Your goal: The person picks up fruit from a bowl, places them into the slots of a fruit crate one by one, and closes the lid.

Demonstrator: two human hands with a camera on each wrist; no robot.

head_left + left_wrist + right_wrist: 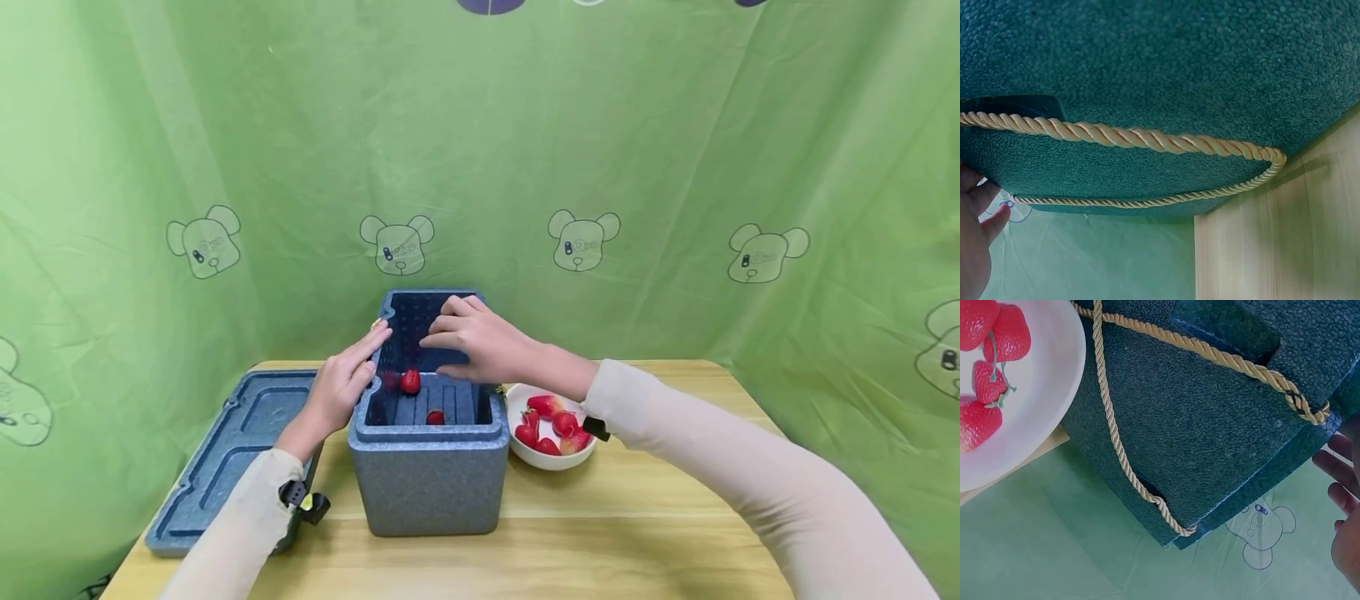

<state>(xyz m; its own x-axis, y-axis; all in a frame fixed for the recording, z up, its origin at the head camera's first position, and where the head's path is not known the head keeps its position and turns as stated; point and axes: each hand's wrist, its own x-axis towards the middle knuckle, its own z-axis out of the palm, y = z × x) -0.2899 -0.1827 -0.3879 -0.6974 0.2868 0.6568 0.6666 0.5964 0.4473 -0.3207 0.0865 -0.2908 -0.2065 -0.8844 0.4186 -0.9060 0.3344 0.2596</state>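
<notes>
A grey-blue foam box (431, 483) stands without its lid on the table. Inside it lie two strawberries, one whole strawberry (410, 382) by the left wall and another strawberry (436, 417) partly hidden behind the front rim. My left hand (341, 387) rests on the box's left rim with its fingers extended. Over the box's opening hovers my right hand (487, 342), its fingers loosely bent and nothing visible between them. To the right, a white bowl (551, 459) contains several strawberries (564, 423); my right forearm passes above its back edge.
The box's lid (247, 450) lies on the left side of the wooden table (600, 533). A twisted gold rope (1179, 145) runs along the box's side in the left wrist view. Behind everything hangs a green curtain (495, 150) with bear-head prints.
</notes>
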